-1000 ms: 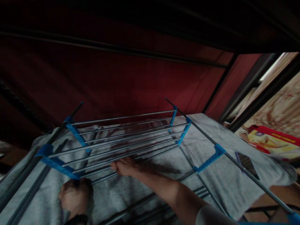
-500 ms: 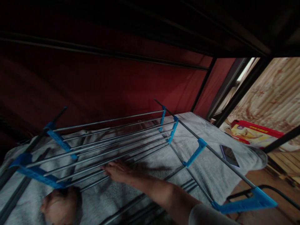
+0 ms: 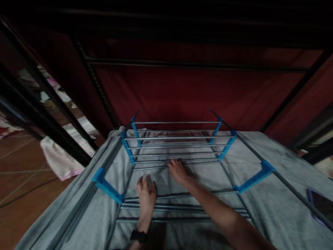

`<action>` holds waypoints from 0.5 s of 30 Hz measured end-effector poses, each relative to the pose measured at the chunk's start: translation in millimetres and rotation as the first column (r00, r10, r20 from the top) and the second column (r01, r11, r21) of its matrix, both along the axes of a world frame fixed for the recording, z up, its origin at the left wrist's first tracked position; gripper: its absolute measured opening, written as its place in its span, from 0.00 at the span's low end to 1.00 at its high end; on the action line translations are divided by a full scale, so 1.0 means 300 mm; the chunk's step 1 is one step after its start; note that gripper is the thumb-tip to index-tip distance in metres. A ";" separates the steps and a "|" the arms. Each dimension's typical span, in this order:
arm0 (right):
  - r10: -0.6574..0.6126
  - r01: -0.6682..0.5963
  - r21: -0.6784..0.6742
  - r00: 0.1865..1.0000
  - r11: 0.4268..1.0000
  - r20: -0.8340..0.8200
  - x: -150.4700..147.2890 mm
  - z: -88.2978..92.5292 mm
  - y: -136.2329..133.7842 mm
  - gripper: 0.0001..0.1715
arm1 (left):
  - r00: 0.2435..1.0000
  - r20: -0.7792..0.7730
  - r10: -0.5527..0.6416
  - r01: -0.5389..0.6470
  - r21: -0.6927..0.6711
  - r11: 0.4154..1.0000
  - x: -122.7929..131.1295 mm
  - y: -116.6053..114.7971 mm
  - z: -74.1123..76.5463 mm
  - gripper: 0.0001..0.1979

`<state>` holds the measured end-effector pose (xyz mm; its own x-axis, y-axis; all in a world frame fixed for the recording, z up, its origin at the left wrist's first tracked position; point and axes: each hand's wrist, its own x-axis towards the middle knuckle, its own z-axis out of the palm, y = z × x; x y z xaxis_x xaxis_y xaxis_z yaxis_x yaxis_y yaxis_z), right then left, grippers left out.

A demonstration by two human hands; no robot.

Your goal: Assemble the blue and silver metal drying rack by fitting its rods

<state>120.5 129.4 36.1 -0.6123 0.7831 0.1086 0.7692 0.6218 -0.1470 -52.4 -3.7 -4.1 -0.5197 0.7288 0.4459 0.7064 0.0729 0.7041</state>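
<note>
A shoe rack (image 3: 179,138) of thin grey metal rods and blue plastic brackets lies on a grey blanket. My right hand (image 3: 179,171) reaches over it, its fingers curled at the lowest rod (image 3: 151,168) of the far tier. Lower and to the left, my left hand (image 3: 147,194) hovers with its fingers spread and nothing in them. A blue bracket (image 3: 108,185) lies to its left, and another blue bracket (image 3: 256,177) is out to the right. Several more rods (image 3: 182,208) cross beneath my forearms.
The grey blanket (image 3: 281,208) covers the surface under the rack. A phone (image 3: 321,205) lies at the right edge. Dark metal frame bars (image 3: 197,65) run before a red wall (image 3: 182,93). A striped cloth (image 3: 62,156) hangs over the tiled floor (image 3: 20,173) at left.
My view has swung left, bringing the floor and cloth into sight. My left hand has left the rack's left bracket and is now open nearer the middle. My right hand stays by the lower rods.
</note>
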 end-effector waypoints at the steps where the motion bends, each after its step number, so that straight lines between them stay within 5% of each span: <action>1: -0.020 0.020 -0.001 1.000 1.000 0.011 -0.005 0.003 -0.002 0.13 | 0.999 0.006 -0.039 0.039 0.010 0.999 0.025 -0.043 -0.021 0.20; 4: -0.016 0.016 -0.001 0.999 1.000 0.032 -0.013 0.017 -0.024 0.14 | 0.995 0.024 -0.092 0.092 0.001 0.996 0.072 -0.169 -0.051 0.19; 11: 0.150 -0.149 0.076 0.989 0.986 -0.006 0.035 0.130 -0.152 0.22 | 0.980 0.145 -0.134 0.144 -0.061 0.988 0.082 -0.384 0.021 0.19; 15: 0.130 -0.125 0.129 0.991 0.984 -0.029 0.105 0.185 -0.269 0.26 | 0.972 0.224 -0.071 0.087 -0.065 0.994 0.050 -0.460 0.021 0.19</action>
